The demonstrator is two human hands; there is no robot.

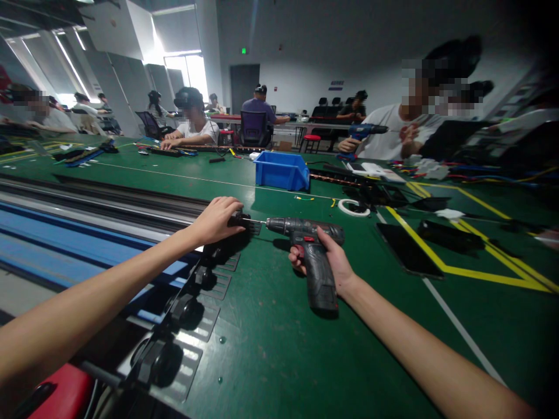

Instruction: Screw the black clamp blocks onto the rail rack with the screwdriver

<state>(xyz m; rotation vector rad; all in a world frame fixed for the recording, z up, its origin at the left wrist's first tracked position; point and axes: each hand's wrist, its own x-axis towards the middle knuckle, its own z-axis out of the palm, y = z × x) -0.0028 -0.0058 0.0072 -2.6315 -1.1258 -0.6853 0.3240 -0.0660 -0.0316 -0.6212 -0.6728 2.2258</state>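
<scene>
My right hand (336, 256) is wrapped around the grip of a black cordless drill (317, 256), a finger at its red trigger. The drill points left, and its long thin bit (255, 221) reaches the black end fitting (238, 217) of the farthest long rail. My left hand (220, 218) is closed over that rail end, fingers curled around the fitting; the bit's exact contact point is hidden. Nearer to me, a row of long black and blue rails (87, 233) lies side by side. Black round fittings (183, 308) and slotted metal plates (187, 361) stick out from their right ends.
A blue plastic bin (282, 171) stands beyond the drill. To its right lie a white ring (353, 208), a flat black panel (410, 250) and yellow floor-style tape lines. A co-worker opposite holds a blue drill (364, 132). A red stool (61, 393) is at lower left.
</scene>
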